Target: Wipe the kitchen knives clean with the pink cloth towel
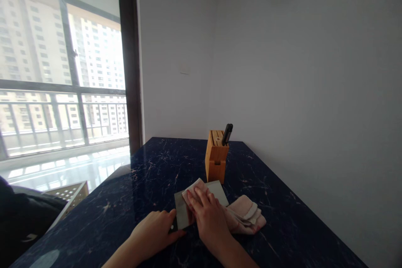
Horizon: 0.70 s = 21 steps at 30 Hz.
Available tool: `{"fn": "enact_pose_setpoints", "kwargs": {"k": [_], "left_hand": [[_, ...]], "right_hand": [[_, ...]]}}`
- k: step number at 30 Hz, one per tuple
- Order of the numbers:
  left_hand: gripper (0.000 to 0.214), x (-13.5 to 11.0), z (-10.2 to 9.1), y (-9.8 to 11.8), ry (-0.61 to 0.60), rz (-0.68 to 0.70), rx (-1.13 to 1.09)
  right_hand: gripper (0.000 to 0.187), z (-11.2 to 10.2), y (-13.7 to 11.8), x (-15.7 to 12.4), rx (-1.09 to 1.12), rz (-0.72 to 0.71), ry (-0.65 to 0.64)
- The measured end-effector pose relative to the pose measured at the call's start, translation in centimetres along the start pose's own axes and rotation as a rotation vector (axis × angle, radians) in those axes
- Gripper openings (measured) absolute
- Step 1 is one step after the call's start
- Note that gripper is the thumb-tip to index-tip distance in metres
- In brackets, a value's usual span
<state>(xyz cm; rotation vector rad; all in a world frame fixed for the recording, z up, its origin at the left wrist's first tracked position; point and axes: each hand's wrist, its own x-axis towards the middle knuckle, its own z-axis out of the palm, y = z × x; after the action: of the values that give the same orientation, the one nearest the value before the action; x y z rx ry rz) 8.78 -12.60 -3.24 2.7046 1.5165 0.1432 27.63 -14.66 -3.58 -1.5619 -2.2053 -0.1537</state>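
Note:
A cleaver with a broad, shiny blade (pixel 181 211) lies nearly flat, low over the dark tabletop. My left hand (pixel 155 228) is closed around its black handle, of which only a small part with a rivet shows. Across the blade, my right hand (pixel 211 217) presses a pale pink cloth (pixel 246 213) with its fingers. One end of this cloth sticks out beyond my fingertips, and the rest lies bunched on the table to the right. Just behind the blade stands a wooden knife block (pixel 216 161), with black handles (pixel 227 134) rising from its right side.
The dark blue marbled table (pixel 169 163) runs back to a grey wall (pixel 282 71). At the left are a large window (pixel 100 58) and a chair (pixel 77 194) with dark fabric (pixel 28 217) on it. A round pale spot (pixel 45 258) shows near the table's front left.

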Motion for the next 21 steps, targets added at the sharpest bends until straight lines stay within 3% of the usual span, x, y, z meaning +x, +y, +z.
{"fn": "enact_pose_setpoints", "kwargs": {"k": [4, 10, 16, 21], "left_hand": [[0.049, 0.02, -0.12, 0.13, -0.003, 0.007, 0.018], [0.049, -0.02, -0.27, 0.3, -0.012, -0.009, 0.018], [0.05, -0.13, -0.64, 0.5, -0.046, -0.022, 0.023], [0.049, -0.02, -0.54, 0.39, -0.031, -0.007, 0.017]], "right_hand": [[0.051, -0.21, -0.3, -0.18, 0.03, -0.122, -0.02], [0.05, 0.36, -0.17, -0.12, 0.004, 0.017, 0.026], [0.052, 0.19, -0.35, -0.3, 0.003, -0.084, 0.014], [0.05, 0.67, 0.12, 0.05, -0.018, 0.051, 0.049]]}}
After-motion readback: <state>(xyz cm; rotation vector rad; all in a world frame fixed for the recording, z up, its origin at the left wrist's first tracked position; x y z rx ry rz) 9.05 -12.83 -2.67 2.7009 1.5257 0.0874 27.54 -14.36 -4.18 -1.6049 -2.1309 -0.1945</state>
